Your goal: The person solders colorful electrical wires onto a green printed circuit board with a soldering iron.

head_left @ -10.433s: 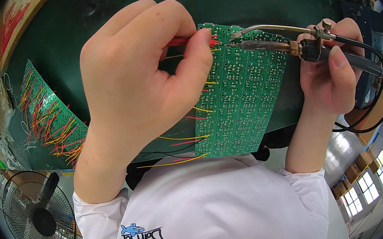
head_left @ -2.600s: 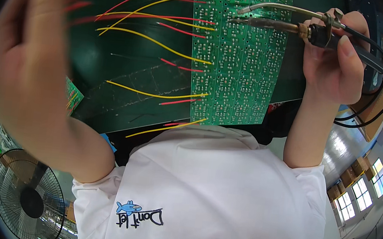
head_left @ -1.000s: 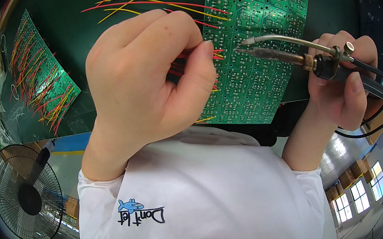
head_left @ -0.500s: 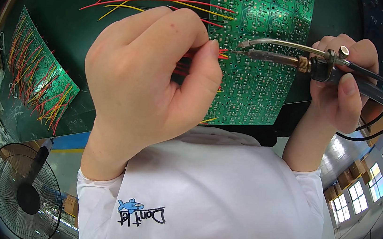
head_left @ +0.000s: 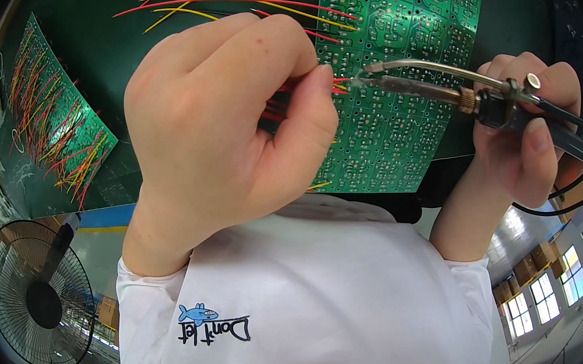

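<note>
My left hand [head_left: 227,117] is closed in a pinch on thin wires [head_left: 341,84], whose red and yellow ends reach the left part of a green circuit board panel [head_left: 398,133]. Their other ends are hidden behind my fingers. In my right hand [head_left: 519,136] is a soldering iron [head_left: 484,103] with a curved metal solder feed tube [head_left: 427,66] clamped above its barrel. The iron's tip lies just right of the wire ends, over the board, with a wisp of smoke around it. Other red, yellow and black wires [head_left: 254,2] stick out leftward from the board's upper left edge.
A second green board [head_left: 61,120], covered in red and yellow wires, lies on the dark green table [head_left: 101,24] at the left. A black fan [head_left: 40,301] stands below the table's left corner. The iron's black cable [head_left: 578,189] loops at the right.
The iron and my right hand have drawn slightly to the right, and smoke now shows at the tip. My left hand stays pinched, almost in place.
</note>
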A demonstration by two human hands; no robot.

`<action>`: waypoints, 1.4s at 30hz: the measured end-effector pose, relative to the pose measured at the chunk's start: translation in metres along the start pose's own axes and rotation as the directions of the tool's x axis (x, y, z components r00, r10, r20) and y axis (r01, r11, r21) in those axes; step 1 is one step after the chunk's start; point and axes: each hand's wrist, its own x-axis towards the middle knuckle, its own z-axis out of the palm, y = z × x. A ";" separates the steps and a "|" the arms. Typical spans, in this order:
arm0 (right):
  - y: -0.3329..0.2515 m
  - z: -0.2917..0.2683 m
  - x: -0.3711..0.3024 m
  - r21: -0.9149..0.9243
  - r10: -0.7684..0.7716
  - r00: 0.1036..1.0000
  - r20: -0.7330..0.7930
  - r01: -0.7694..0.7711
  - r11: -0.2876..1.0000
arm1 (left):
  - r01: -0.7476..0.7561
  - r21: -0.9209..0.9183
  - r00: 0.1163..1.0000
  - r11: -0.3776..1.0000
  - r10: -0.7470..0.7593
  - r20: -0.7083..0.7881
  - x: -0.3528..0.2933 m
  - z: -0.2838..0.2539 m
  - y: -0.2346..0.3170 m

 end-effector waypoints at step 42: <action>-0.006 0.019 -0.032 -0.026 -0.011 0.997 -0.074 0.009 1.000 | -0.101 0.115 0.989 0.988 0.112 -0.093 -0.038 -0.001 0.006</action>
